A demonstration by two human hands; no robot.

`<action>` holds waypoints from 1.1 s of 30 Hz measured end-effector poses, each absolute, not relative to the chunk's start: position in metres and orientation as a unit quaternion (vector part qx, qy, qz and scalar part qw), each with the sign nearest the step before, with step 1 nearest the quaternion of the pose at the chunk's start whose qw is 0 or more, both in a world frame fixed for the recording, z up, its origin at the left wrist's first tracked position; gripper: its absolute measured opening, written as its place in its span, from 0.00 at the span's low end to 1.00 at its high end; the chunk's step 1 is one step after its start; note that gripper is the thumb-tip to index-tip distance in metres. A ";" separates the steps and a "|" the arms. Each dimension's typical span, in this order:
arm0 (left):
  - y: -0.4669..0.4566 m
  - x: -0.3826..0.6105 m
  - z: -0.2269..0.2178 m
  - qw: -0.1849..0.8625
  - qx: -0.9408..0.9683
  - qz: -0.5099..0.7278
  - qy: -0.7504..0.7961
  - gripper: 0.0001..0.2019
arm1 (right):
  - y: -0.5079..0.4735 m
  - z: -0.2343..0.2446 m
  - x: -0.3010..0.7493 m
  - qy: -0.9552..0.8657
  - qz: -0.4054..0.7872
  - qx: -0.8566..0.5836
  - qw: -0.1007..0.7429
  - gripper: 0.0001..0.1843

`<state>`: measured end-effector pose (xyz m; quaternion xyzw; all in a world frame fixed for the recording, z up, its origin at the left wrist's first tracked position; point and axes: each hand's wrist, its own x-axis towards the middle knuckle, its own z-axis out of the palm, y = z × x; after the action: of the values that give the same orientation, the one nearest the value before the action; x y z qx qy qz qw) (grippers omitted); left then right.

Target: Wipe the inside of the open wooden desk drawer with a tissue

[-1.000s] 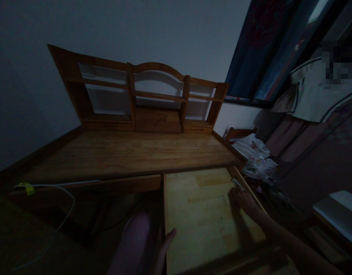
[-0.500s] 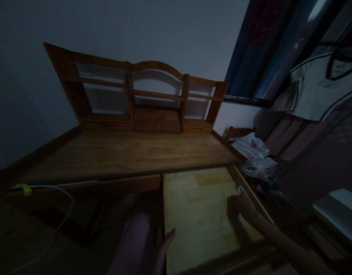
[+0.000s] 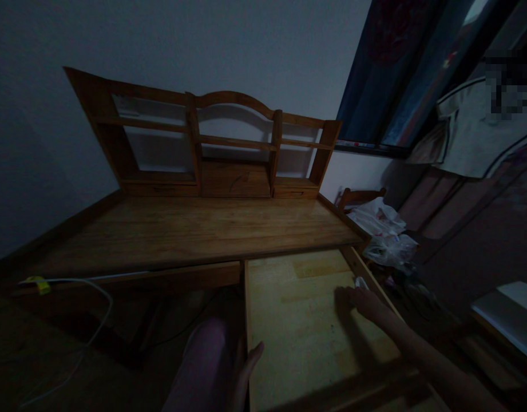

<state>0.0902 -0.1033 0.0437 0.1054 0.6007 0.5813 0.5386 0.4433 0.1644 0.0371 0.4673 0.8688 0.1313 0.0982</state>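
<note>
A pale wooden drawer (image 3: 297, 326) stands pulled out from under a wooden desk (image 3: 194, 229). My right hand (image 3: 357, 300) lies inside it near the right wall, fingers stretched flat on the drawer floor. A small pale object (image 3: 360, 282) sits against that wall just behind my fingers; in the dim light I cannot tell whether they touch it. My left hand (image 3: 246, 366) rests open on my thigh (image 3: 198, 366), beside the drawer's left edge, with nothing in it.
A wooden shelf unit (image 3: 229, 143) stands at the back of the desk. A white cable (image 3: 91, 286) with a yellow tag (image 3: 38, 283) hangs at the left. Plastic bags (image 3: 383, 229) lie by a chair (image 3: 360, 197). A person in a pale top (image 3: 473, 137) is at the right.
My right hand drew back a little toward me along the drawer's right wall, then shifted left across the floor. The small pale object moved nearer with it. My left hand stayed still.
</note>
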 end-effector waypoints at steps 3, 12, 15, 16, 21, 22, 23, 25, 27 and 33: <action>-0.104 0.090 0.051 0.542 0.095 0.579 0.601 0.29 | 0.167 0.035 0.440 0.858 0.132 0.486 0.105 0.21; -0.103 0.090 0.051 0.541 0.108 0.593 0.587 0.26 | 0.211 0.053 0.437 0.881 0.277 0.383 -0.027 0.38; -0.102 0.092 0.047 0.546 0.103 0.597 0.579 0.29 | 0.227 0.055 0.434 0.874 0.284 0.393 -0.021 0.37; -0.101 0.092 0.045 0.548 0.102 0.597 0.578 0.30 | 0.231 0.054 0.433 0.873 0.284 0.396 -0.019 0.37; -0.099 0.088 0.035 0.537 0.129 0.601 0.577 0.27 | 0.242 0.037 0.429 0.835 0.302 0.461 0.003 0.32; -0.098 0.087 0.033 0.535 0.133 0.600 0.580 0.26 | 0.242 0.034 0.428 0.825 0.304 0.477 0.007 0.31; -0.097 0.086 0.030 0.533 0.131 0.598 0.584 0.25 | 0.242 0.031 0.427 0.819 0.303 0.486 0.011 0.31; -0.096 0.084 0.025 0.523 0.123 0.591 0.602 0.24 | 0.242 0.029 0.425 0.819 0.300 0.488 0.017 0.29; -0.095 0.084 0.022 0.500 0.123 0.589 0.623 0.24 | 0.241 0.029 0.424 0.824 0.300 0.481 0.027 0.27; -0.097 0.086 0.034 0.499 0.122 0.589 0.623 0.24 | 0.237 0.030 0.426 0.821 0.304 0.479 0.056 0.25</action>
<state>0.0863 -0.0970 0.0337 0.1222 0.6234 0.5892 0.4992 0.4258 0.2367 0.0302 0.4793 0.8212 0.3044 0.0564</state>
